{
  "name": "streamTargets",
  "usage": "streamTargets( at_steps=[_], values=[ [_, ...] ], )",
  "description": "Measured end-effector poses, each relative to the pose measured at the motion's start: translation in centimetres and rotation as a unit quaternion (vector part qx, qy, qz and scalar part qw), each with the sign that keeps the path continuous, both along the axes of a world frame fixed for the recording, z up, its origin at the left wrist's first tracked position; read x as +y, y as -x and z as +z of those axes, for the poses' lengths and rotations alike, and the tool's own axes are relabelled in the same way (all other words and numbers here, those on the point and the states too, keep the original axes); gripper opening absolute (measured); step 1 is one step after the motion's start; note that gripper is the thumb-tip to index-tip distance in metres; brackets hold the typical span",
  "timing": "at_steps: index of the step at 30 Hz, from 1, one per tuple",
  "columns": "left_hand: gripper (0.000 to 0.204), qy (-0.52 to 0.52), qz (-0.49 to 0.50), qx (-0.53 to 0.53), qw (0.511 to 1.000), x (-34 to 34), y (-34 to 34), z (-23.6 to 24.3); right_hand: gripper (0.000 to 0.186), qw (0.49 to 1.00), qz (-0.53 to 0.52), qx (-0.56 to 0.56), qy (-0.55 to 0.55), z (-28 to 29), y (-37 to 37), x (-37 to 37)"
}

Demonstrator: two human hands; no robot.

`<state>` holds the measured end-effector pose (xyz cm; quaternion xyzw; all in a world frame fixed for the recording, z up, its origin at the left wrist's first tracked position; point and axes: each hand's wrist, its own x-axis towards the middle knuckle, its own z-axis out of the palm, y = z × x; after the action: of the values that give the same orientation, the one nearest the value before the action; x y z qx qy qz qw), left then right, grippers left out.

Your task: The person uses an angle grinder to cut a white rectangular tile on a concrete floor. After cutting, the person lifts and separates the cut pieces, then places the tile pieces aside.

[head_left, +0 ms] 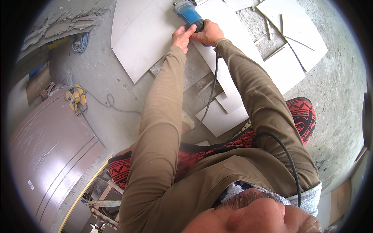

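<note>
A rough grey concrete floor fills the view, dusty and gritty toward the right. At lower left lies a broad brown panel with curved grooves and a small pale rectangular label near its lower corner. Near the top centre a large pale grey tile lies flat on the floor, with another big tile at upper right and smaller offcuts lower down, near the person's knee in red and black patterned cloth. Both olive-sleeved arms stretch forward to the top of the picture. There a blue and grey angle grinder rests at the right edge of the large tile, its body pointing up and away from the person. The right hand is wrapped shut around the dark rear handle of the grinder; the left hand is closed against the same handle from the left side, thumb touching it. A black power cord runs from the grinder back toward the person's body. On the left floor stands a yellow cable reel, and a coil of blue cable lies beyond it.
</note>
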<state>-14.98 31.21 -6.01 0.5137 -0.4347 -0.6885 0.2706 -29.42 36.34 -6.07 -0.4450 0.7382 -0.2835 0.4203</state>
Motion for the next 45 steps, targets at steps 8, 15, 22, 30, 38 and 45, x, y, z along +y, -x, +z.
streamTargets(
  at_steps=[8,15,22,30,38,45],
  values=[
    [0.043,-0.004,-0.001,-0.002,1.000,-0.2,-0.1,-0.3,0.079,1.000,-0.007,0.002,0.008,0.0,-0.1,0.0],
    [0.045,-0.003,0.003,-0.001,1.000,-0.2,-0.1,-0.4,0.081,1.000,0.002,-0.002,0.001,-0.2,0.0,-0.1],
    [0.046,-0.004,0.004,-0.004,1.000,-0.2,0.0,-0.3,0.078,0.999,-0.015,0.018,0.039,-0.5,-0.1,0.1],
    [0.046,0.000,0.002,-0.004,1.000,-0.2,-0.1,-0.5,0.077,0.999,-0.018,0.008,0.027,-0.2,-0.1,0.1],
    [0.046,-0.005,0.004,-0.004,1.000,-0.2,0.1,-0.4,0.077,0.999,-0.020,0.019,0.038,-0.8,-0.1,0.0],
    [0.049,-0.004,-0.002,-0.004,1.000,-0.4,-0.1,-0.5,0.077,0.999,-0.019,0.012,0.038,-0.6,-0.2,0.1]
  ],
)
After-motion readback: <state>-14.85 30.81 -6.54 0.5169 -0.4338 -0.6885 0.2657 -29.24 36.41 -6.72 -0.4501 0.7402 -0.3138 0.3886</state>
